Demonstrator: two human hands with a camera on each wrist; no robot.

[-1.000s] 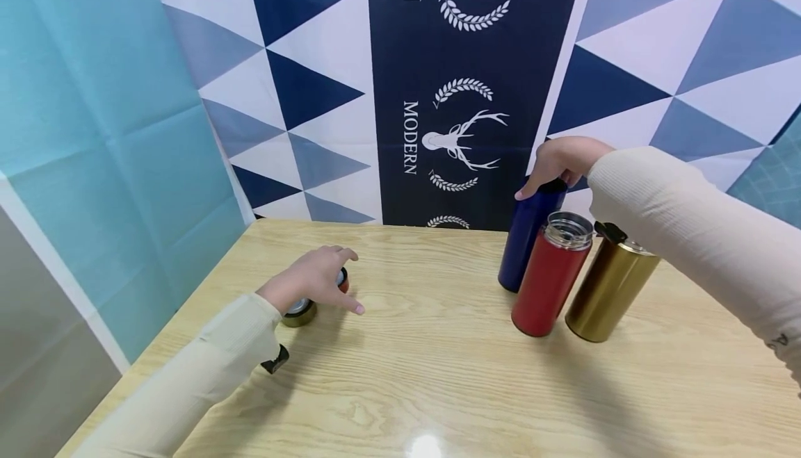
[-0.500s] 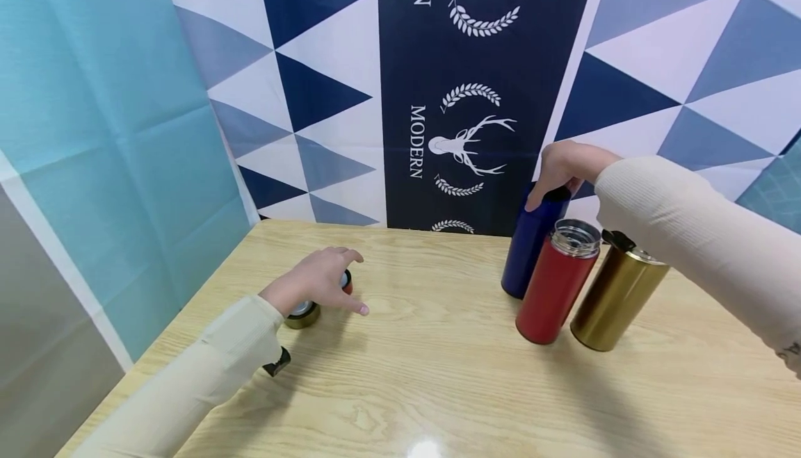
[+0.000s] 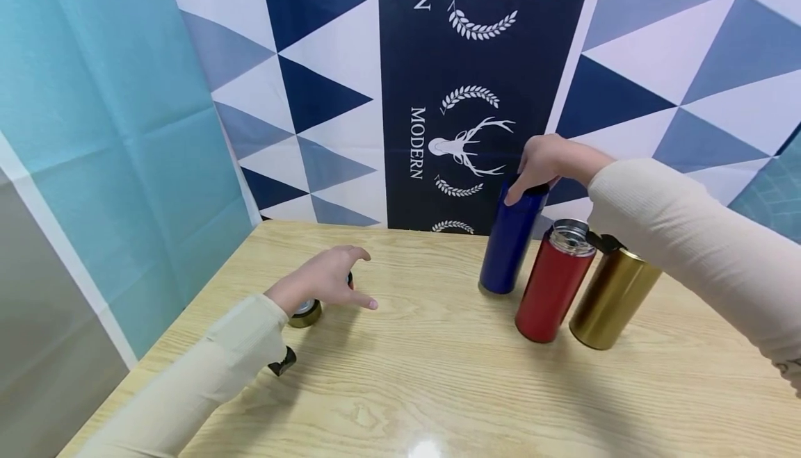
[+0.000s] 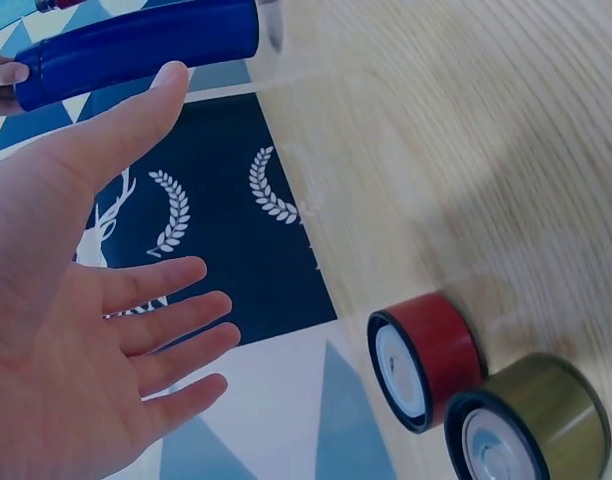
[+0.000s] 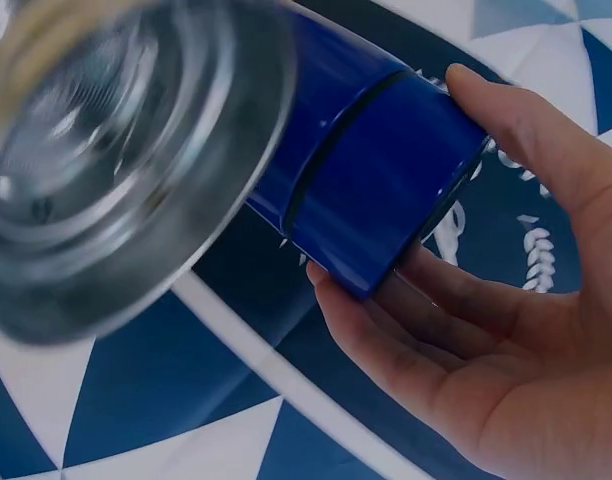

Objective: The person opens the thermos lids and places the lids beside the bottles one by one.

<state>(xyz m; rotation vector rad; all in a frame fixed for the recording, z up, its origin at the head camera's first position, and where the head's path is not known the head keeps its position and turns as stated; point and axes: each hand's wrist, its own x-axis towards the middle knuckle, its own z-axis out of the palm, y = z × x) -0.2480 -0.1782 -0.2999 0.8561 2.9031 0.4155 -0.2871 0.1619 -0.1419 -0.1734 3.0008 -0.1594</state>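
A blue thermos bottle (image 3: 510, 242) hangs at or just above the table at the back right, its top tilted right. My right hand (image 3: 544, 159) grips it from above by its lid, with thumb and fingers on opposite sides of the blue lid (image 5: 386, 170) in the right wrist view. My left hand (image 3: 325, 281) hovers at the left with spread fingers and holds nothing. Beside and below it stand a red lid (image 4: 441, 345) and a gold lid (image 4: 556, 420), clearest in the left wrist view; the hand partly covers them in the head view.
Right of the blue bottle stand an uncapped red thermos (image 3: 551, 291) and a gold thermos (image 3: 610, 305), whose top the right sleeve partly covers. A blurred steel mouth (image 5: 136, 150) fills the right wrist view's left. Patterned cloth (image 3: 332, 96) hangs behind the wooden table (image 3: 438, 367).
My right hand has moved left with the blue thermos, opening a gap between it and the red one. The left hand has shifted slightly right, still spread.
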